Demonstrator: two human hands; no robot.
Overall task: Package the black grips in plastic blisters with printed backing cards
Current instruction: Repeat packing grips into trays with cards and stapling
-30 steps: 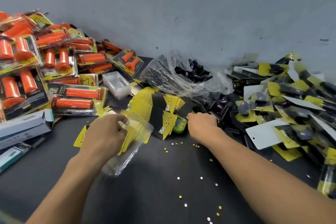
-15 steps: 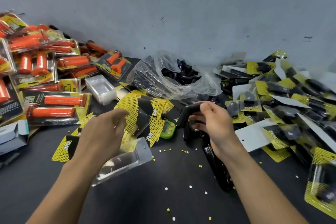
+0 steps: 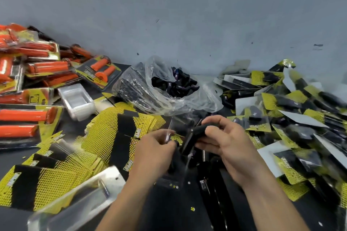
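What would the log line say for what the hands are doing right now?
left hand: holds clear blister | right hand: grips black grip | stage: grip at blister, insertion unclear

The bag (image 3: 169, 88) lies upper centre, backing cards (image 3: 105, 137) lower left of it, finished packs (image 3: 300, 114) right. At centre the left hand (image 3: 154, 152) holds a blister (image 3: 180, 124) beside the grip (image 3: 199, 131) in the right hand (image 3: 231, 144).

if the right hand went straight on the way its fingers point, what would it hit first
Probably the clear plastic blister that the left hand holds: the right hand, gripping a black cylindrical grip, points left at it. Blur leaves depth unclear.
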